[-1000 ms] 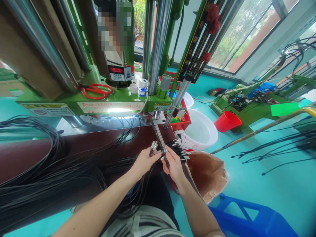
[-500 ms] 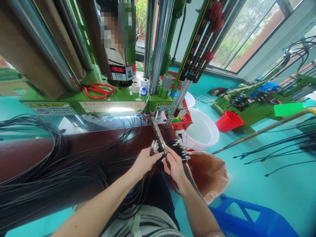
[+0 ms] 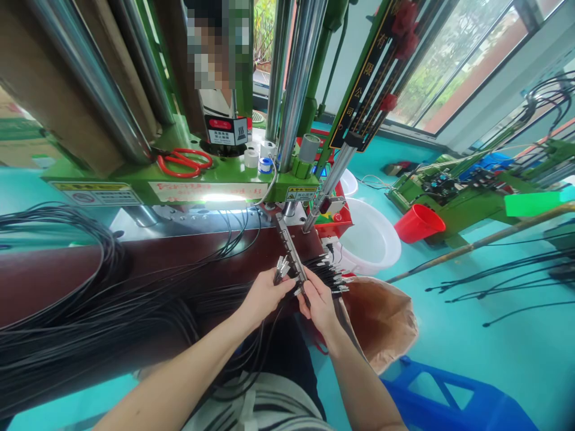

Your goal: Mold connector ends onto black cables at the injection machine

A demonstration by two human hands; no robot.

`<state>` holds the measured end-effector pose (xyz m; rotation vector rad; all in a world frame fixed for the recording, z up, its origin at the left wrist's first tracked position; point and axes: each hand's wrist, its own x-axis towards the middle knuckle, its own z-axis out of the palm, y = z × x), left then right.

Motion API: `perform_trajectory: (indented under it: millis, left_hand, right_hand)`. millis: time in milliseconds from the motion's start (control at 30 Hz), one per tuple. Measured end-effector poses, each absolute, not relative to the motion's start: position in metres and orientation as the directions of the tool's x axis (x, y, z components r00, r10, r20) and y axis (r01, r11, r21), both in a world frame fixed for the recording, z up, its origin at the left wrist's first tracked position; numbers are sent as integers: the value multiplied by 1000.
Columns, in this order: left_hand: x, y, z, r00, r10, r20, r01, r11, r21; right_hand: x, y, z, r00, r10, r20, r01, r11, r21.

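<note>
My left hand is closed around several black cables whose metal connector ends stick up past the thumb and forefinger. The thumb reaches to the near end of a narrow slotted metal bar. My right hand pinches that near end, its fingers wrapped around the lower part. The bar slants away from me toward the green press, over the brown tabletop. Just beyond my right hand lies a bunch of cables with metal plug ends. Cable lengths hang below my left hand toward my lap.
Bundles of black cables cover the table's left side. Red-handled scissors and white tape rolls lie on the press. At right are a paper-lined bin, a white tub, a red bucket and a blue plastic stool.
The view has shifted slightly, so the press and the background sit a little further right. Both hands keep the same hold on the bar and the cables.
</note>
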<state>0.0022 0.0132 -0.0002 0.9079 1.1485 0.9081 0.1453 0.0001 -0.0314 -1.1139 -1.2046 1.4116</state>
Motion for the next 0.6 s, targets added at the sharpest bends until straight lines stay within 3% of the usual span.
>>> perform_trajectory:
  millis: [167, 300, 433, 600]
  left_hand:
    - [1, 14, -1, 126, 958, -258, -51, 266, 963]
    - [-7, 15, 1, 76, 978, -196, -85, 202, 976]
    - [-14, 19, 1, 129, 962, -240, -69, 250, 966]
    - [-10, 24, -2, 195, 938, -287, -74, 306, 949]
  right_hand:
    - [140, -1, -27, -132, 990, -54, -18, -57, -998]
    - [141, 0, -27, -127, 985, -119, -111, -134, -985]
    - [145, 3, -30, -145, 981, -128, -196, -155, -968]
    - [147, 3, -31, -172, 979, -109, -179, -140, -974]
